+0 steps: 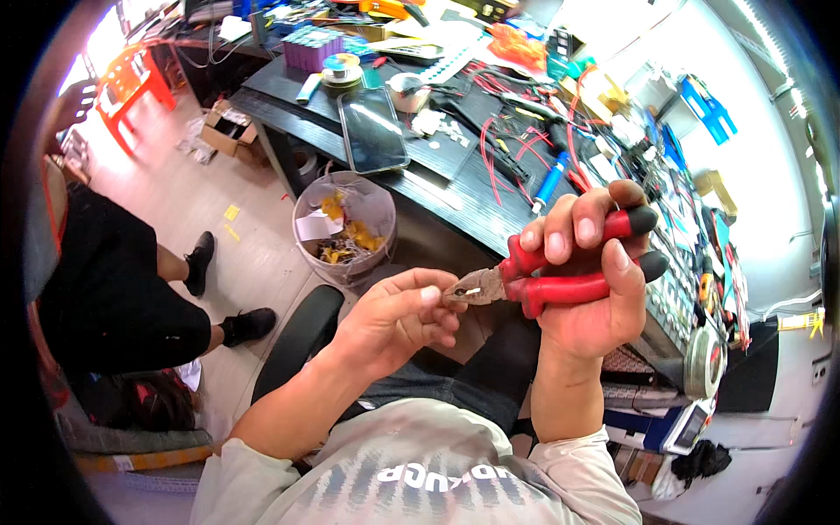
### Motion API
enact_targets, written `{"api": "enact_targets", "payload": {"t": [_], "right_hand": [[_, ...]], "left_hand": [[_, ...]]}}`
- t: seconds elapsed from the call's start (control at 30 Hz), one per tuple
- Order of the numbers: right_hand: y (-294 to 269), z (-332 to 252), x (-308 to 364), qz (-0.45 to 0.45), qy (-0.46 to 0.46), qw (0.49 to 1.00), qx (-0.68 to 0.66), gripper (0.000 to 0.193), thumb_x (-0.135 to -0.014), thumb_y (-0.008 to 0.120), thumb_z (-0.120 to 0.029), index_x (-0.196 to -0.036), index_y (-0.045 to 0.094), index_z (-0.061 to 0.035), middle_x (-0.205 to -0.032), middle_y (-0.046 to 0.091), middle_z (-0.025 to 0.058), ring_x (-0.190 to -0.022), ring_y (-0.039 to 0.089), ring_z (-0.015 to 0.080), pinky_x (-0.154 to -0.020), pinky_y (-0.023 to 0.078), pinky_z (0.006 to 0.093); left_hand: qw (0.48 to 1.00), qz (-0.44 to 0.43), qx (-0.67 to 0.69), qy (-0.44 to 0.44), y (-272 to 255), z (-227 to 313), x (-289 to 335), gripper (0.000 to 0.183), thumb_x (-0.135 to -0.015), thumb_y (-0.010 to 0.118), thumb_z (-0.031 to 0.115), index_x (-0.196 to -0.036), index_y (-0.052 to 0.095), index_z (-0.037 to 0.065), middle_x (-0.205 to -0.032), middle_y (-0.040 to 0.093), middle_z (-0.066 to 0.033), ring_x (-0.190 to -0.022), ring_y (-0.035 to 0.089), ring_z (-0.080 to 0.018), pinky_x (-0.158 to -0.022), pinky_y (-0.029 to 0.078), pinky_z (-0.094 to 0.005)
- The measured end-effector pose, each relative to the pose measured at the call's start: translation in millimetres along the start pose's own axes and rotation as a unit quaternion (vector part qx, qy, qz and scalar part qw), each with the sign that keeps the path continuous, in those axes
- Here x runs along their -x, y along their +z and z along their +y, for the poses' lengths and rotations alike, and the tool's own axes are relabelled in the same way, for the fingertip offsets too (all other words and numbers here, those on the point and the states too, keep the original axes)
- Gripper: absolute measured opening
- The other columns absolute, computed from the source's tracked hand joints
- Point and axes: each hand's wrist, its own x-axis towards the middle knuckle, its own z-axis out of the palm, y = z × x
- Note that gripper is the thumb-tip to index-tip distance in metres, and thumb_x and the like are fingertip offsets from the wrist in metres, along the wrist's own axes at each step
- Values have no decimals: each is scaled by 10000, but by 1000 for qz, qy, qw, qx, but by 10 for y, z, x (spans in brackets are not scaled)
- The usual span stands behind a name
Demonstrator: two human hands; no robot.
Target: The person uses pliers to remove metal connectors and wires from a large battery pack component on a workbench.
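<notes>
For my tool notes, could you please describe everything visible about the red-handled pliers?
The red-handled pliers have grey metal jaws and red sleeves with black tips, seemingly plastic. They lie nearly level above the person's lap, jaws pointing left. The right hand wraps the handles; the left hand pinches at the jaw tips, where something small and pale sits.

Head-worn fisheye — steeply downward, close over hands (490, 297)

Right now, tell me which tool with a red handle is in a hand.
The red-handled pliers, gripped in the right hand; their jaws meet the left hand. The blue-handled tool lies on the black bench.
</notes>
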Motion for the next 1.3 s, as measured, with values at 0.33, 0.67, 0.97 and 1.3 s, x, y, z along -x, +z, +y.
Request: {"api": "enact_targets", "payload": {"t": [0.33, 0.67, 0.97, 1.3], "right_hand": [[88, 880, -611, 29, 20, 998, 45, 638, -1030, 579, -181, -1617, 416, 3, -1359, 671, 258, -1156, 712, 335, -969, 633, 482], [323, 1216, -780, 65, 90, 993, 47, 818, -920, 550, -94, -1698, 299, -91, -1556, 557, 297, -1442, 579, 465, -971, 675, 533], [400, 1258, -760, 69, 49, 994, 76, 882, -899, 614, -143, -1713, 274, -117, -1553, 547, 299, -1429, 580, 453, -1017, 647, 620], [234, 2, -209, 66, 44, 987, 139, 988, -891, 705, -139, -1754, 224, -128, -1595, 551, 201, -1389, 628, 307, -971, 548, 364]], "left_hand": [[991, -63, 101, 56, -657, 742, -207, 195, -1068, 702, 120, -1259, 723, 88, -1175, 747, -103, -996, 724, -216, -868, 653, -408], [984, -12, 155, 91, -921, 908, -205, 156, -1068, 709, 116, -1211, 756, 74, -1086, 768, -83, -935, 741, -174, -869, 643, -388], [987, 53, 104, 108, -1141, 1023, -266, 173, -1055, 700, 84, -1220, 732, 43, -1102, 766, -96, -904, 750, -197, -820, 676, -404], [837, 367, -395, 95, -3673, 1513, -1113, 171, -998, 701, 63, -1160, 719, 10, -815, 664, -31, -641, 613, -139, -575, 550, -323]]}}
